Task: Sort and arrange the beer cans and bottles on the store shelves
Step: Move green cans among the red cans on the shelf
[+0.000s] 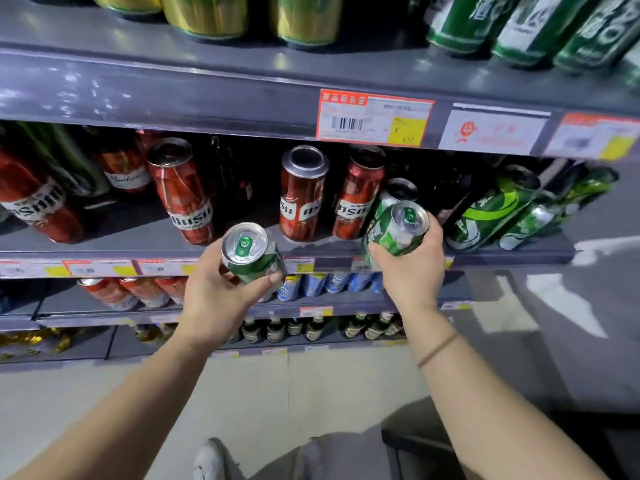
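Observation:
My left hand (214,299) grips a green beer can (251,254) with a silver top and green tab, held in front of the middle shelf's edge (138,252). My right hand (412,268) holds a second green can (398,232) at the shelf's front, right beside another green can (398,194) that stands on the shelf behind it. Red tall cans (303,195) stand on that same shelf between and left of my hands. More green cans (491,209) crowd its right end.
The upper shelf (242,84) carries gold cans (207,13) and green cans (519,26), with price tags (374,117) on its edge. Lower shelves hold red cans (138,291), blue cans (332,284) and dark bottles (311,327). Pale floor and my white shoe (209,460) lie below.

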`<state>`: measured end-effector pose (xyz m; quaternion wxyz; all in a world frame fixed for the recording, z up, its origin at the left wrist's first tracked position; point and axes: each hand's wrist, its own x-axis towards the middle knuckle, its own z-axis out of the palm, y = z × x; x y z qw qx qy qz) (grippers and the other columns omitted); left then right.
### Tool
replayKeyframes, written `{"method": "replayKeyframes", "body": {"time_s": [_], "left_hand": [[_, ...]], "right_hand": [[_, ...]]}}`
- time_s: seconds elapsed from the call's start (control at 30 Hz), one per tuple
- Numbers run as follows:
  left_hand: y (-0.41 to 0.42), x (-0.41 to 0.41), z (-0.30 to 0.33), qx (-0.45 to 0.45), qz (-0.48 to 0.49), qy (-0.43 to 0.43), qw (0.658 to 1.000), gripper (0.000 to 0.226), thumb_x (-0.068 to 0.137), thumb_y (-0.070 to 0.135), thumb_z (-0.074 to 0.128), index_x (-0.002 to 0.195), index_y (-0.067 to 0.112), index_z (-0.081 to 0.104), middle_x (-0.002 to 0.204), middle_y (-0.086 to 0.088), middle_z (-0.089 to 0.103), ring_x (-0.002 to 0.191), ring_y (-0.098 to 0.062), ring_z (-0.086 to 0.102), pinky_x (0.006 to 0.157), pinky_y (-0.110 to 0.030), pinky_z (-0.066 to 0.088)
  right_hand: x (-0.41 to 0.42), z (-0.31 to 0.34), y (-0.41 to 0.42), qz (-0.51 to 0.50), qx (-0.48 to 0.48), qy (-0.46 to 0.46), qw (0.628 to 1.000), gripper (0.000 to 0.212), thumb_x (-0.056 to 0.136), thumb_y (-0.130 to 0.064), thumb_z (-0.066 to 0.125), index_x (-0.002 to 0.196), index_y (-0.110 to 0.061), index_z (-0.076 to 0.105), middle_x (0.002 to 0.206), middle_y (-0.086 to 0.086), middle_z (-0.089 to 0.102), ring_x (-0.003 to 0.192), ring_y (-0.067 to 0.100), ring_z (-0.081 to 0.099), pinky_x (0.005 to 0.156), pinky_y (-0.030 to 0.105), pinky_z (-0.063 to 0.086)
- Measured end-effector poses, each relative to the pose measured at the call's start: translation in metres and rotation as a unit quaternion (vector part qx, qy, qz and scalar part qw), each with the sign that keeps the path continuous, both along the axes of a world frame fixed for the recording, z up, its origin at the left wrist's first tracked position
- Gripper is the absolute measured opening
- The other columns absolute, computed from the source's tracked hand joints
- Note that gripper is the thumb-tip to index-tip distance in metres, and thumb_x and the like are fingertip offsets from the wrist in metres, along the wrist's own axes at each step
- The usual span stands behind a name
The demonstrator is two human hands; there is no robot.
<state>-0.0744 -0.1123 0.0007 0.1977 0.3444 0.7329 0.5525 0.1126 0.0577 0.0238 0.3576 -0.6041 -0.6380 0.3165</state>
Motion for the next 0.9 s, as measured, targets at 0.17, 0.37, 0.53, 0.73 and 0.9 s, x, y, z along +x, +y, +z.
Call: {"method": "replayKeyframes", "body": {"time_s": [0.17, 0.37, 0.53, 0.73, 0.9], "left_hand": [[0.021, 0.019, -0.002, 0.007, -0.036, -0.007, 0.999, 0.058, 0.065, 0.029, 0.089, 0.116, 0.030, 0.061, 0.101, 0.023, 0.067, 0.095, 0.004, 0.063, 0.072, -0.004, 0.043], [0.038, 0.031, -0.001, -0.008, -0.069, -0.020, 0.997, 0.062, 0.065, 0.032, 0.089, 0.119, 0.036, 0.059, 0.107, 0.021, 0.066, 0.103, 0.002, 0.061, 0.078, -0.010, 0.047], [0.054, 0.033, 0.003, -0.021, -0.063, -0.025, 0.997, 0.063, 0.065, 0.033, 0.089, 0.120, 0.033, 0.058, 0.107, 0.020, 0.065, 0.100, 0.006, 0.060, 0.077, -0.009, 0.045], [0.058, 0.025, 0.005, -0.026, -0.041, -0.047, 0.998, 0.064, 0.067, 0.033, 0.088, 0.123, 0.027, 0.057, 0.102, 0.021, 0.065, 0.092, 0.001, 0.062, 0.081, -0.030, 0.053], [0.048, 0.018, 0.004, -0.030, -0.032, -0.030, 0.999, 0.066, 0.065, 0.035, 0.088, 0.122, 0.027, 0.058, 0.106, 0.020, 0.066, 0.099, 0.006, 0.060, 0.079, -0.014, 0.049]], "right_hand": [[-0.001, -0.002, 0.023, 0.010, -0.018, -0.016, 1.000, 0.087, 0.068, -0.033, 0.084, 0.140, -0.028, 0.036, 0.132, -0.006, 0.055, 0.119, 0.017, 0.053, 0.093, 0.034, 0.047], [-0.013, -0.001, 0.035, 0.046, -0.018, -0.046, 0.998, 0.092, 0.068, -0.033, 0.084, 0.144, -0.027, 0.033, 0.138, -0.006, 0.051, 0.126, 0.019, 0.047, 0.098, 0.037, 0.044], [-0.018, 0.000, 0.031, 0.047, -0.013, -0.058, 0.997, 0.085, 0.068, -0.035, 0.082, 0.139, -0.030, 0.037, 0.132, -0.008, 0.055, 0.121, 0.019, 0.050, 0.091, 0.038, 0.047], [-0.037, -0.001, 0.026, 0.074, -0.016, -0.067, 0.995, 0.071, 0.065, -0.035, 0.084, 0.124, -0.027, 0.045, 0.121, -0.008, 0.059, 0.111, 0.020, 0.055, 0.080, 0.037, 0.049], [-0.060, -0.012, 0.020, 0.099, -0.037, -0.061, 0.993, 0.073, 0.067, -0.031, 0.085, 0.127, -0.024, 0.044, 0.126, -0.002, 0.055, 0.114, 0.024, 0.053, 0.076, 0.030, 0.041]]}}
